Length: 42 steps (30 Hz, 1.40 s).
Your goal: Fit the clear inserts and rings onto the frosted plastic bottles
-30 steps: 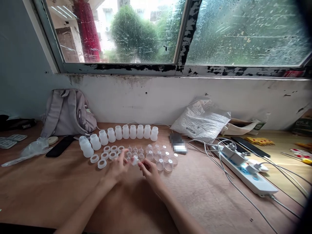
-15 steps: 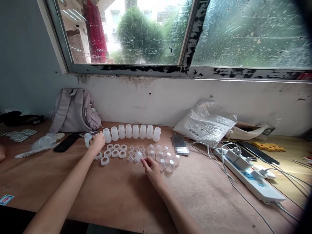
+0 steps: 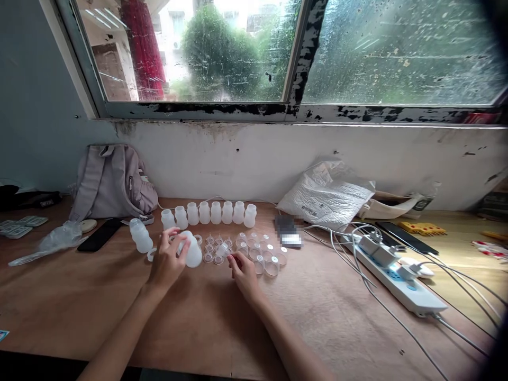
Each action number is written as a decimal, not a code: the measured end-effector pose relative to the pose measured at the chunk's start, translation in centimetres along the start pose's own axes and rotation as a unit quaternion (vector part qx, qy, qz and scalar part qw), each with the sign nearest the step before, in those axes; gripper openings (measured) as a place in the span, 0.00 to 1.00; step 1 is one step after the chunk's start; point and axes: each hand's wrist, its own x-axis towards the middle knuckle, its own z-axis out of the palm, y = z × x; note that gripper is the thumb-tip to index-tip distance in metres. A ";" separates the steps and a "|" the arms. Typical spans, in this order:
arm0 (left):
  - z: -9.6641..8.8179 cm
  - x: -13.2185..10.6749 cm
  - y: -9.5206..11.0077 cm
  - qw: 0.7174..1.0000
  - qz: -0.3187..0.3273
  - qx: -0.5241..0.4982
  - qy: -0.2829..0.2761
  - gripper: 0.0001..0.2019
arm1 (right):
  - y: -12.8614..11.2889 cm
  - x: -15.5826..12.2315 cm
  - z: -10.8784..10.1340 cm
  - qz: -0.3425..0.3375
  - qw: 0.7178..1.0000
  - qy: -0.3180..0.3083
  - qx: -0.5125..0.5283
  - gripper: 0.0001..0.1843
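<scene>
Head view: our left hand (image 3: 165, 263) grips a white bottle (image 3: 191, 250). The fingers (image 3: 173, 244) are wrapped round it, and it hangs tilted over just above the counter (image 3: 222, 317), near the middle and in front of the small parts. Our right hand (image 3: 243, 271) sits close beside it. Its fingers (image 3: 233, 259) are narrowed to a pinch on a small clear nozzle (image 3: 223, 248), held just right of the bottle. We cannot tell whether the two touch.

Behind our hands a row of bottles (image 3: 216, 212) stands upright along the wall side of the counter. A lone bottle (image 3: 141, 236) stands apart at the left end, with a ring (image 3: 151, 256) lying by it. More nozzles (image 3: 209, 248) sit between the row and our hands, and clear cups (image 3: 272, 268) cluster just right of our right hand.

A grey backpack (image 3: 113, 182) leans on the wall at the left, with a dark phone (image 3: 97, 235) flat before it. A crumpled bag (image 3: 329, 194) lies to the right. Nearer the right edge a white power strip (image 3: 400, 279) lies across the counter with plugs and cables on it. A rain-streaked window (image 3: 357, 53) runs above.
</scene>
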 end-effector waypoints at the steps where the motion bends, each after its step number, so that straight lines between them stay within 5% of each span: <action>1: 0.4 -0.7 0.3 1.000 0.006 -0.026 -0.016 0.09 | 0.0 0.0 0.0 0.000 1.000 0.000 0.002 0.17; 7: 2.7 -3.7 0.9 0.985 0.002 -0.139 -0.099 0.06 | 0.2 0.0 0.0 0.003 1.000 -0.002 0.020 0.16; 12: 5.3 -5.2 0.3 0.949 -0.125 -0.279 -0.071 0.31 | -0.2 -0.1 -0.2 -0.001 1.000 0.000 0.021 0.15; 15: 6.0 -5.5 -0.1 0.927 -0.165 -0.323 -0.095 0.27 | -0.5 -0.1 -0.3 -0.009 1.000 0.023 0.019 0.13; 21: 4.8 -5.4 -0.1 0.954 -0.101 -0.251 -0.130 0.26 | -0.7 -0.1 -0.4 -0.022 0.999 0.036 0.024 0.11; 29: 3.8 -5.4 -0.1 0.956 0.034 -0.215 -0.198 0.22 | -0.4 0.0 -0.8 -0.075 0.996 -0.020 -0.047 0.07; 36: 3.5 -5.5 -0.2 0.956 0.056 -0.211 -0.195 0.24 | -0.5 0.1 -1.1 -0.073 0.994 -0.037 -0.065 0.07; 42: 3.3 -5.5 -0.2 0.950 0.069 -0.219 -0.210 0.23 | -0.5 0.1 -1.1 -0.064 0.994 -0.044 -0.072 0.20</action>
